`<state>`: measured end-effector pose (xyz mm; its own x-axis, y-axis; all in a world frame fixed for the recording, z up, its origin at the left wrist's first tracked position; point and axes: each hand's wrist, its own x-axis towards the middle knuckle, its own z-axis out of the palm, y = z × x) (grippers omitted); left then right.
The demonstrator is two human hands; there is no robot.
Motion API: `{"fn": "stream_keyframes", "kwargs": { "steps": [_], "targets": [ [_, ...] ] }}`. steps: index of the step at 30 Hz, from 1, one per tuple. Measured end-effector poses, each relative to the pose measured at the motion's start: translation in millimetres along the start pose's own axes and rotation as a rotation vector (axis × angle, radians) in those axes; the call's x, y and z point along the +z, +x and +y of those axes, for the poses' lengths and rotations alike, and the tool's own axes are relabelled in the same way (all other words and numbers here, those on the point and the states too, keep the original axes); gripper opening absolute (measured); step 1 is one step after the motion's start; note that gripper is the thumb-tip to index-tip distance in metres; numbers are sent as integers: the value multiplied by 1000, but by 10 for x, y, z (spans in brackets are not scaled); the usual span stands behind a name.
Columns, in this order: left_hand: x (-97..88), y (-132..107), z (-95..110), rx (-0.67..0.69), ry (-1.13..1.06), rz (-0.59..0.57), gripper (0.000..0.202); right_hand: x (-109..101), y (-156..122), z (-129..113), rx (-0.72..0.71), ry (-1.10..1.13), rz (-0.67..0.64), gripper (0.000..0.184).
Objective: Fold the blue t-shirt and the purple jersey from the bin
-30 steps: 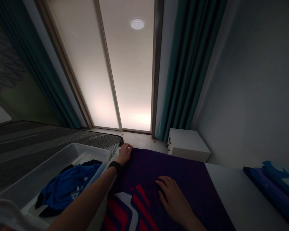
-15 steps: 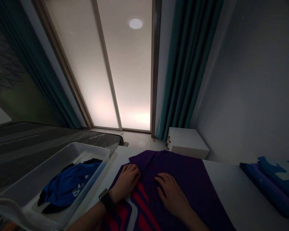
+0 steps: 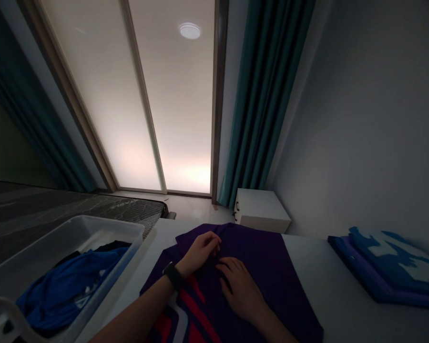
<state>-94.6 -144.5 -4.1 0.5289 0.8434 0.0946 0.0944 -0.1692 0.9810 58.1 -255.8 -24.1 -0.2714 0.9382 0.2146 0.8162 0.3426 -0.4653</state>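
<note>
A purple shirt with red stripes and a pale band lies spread over a white tabletop. My left hand, with a dark watch on the wrist, rests over the upper part of the shirt. Its fingers are curled in towards the thumb, and whether any cloth is between them is hidden. Flat on the cloth just to its right is my right hand, fingers stretched out and thumb apart. The shirt's lower part runs out of view at the bottom.
On the left stands a translucent plastic bin with blue and black clothing inside. Folded blue and purple clothes are stacked at the right. Beyond the table are a white cabinet and a dark mattress.
My left hand has moved right and away from me across the shirt, and its fingers have curled. My right hand stays flat on the cloth. The view has turned slightly right.
</note>
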Motion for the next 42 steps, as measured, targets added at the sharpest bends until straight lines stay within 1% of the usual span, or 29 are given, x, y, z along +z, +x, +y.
{"fn": "stream_keyframes", "kwargs": {
  "steps": [2, 5, 9, 13, 15, 18, 21, 24, 27, 30, 32, 35, 38, 42],
  "targets": [
    [20, 8, -117, -29, -27, -2, 27, -8, 4, 0, 0, 19, 11, 38],
    [21, -36, -224, -17, 5, -4, 29, -13, 6, -2, -1, 32, 21, 37],
    [38, -80, -236, -2, 76, -44, 26, -13, 1, -18, 0, 51, 33, 38],
    [48, -66, -222, -2, 94, -50, 26, -53, 17, -14, 25, 130, 25, 36],
    [44, -57, -225, -2, 108, -60, 26, -115, 45, 16, 59, 230, 21, 35],
    [38, -54, -235, -1, 133, -77, 28, -264, 98, 100, 117, 388, 17, 33],
    [37, -57, -246, -3, 156, -86, 29, -422, 129, 224, 175, 434, 23, 30],
    [37, -57, -256, -12, 177, -88, 30, -521, 126, 416, 226, 420, 61, 29],
    [33, -48, -266, -12, 193, -89, 31, -570, 113, 737, 265, 361, 137, 29],
    [29, -43, -276, -11, 196, -95, 31, -625, 122, 1182, 306, 139, 244, 31],
    [26, -43, -284, -11, 196, -97, 31, -683, 134, 1489, 410, -95, 270, 31],
    [21, -46, -294, -14, 200, -105, 32, -767, 140, 1860, 522, -193, 295, 33],
    [17, -47, -297, -14, 202, -111, 32, -797, 135, 2076, 589, -242, 281, 32],
    [17, -46, -294, -11, 211, -113, 33, -767, 144, 2206, 615, -259, 244, 25]
  ]
}}
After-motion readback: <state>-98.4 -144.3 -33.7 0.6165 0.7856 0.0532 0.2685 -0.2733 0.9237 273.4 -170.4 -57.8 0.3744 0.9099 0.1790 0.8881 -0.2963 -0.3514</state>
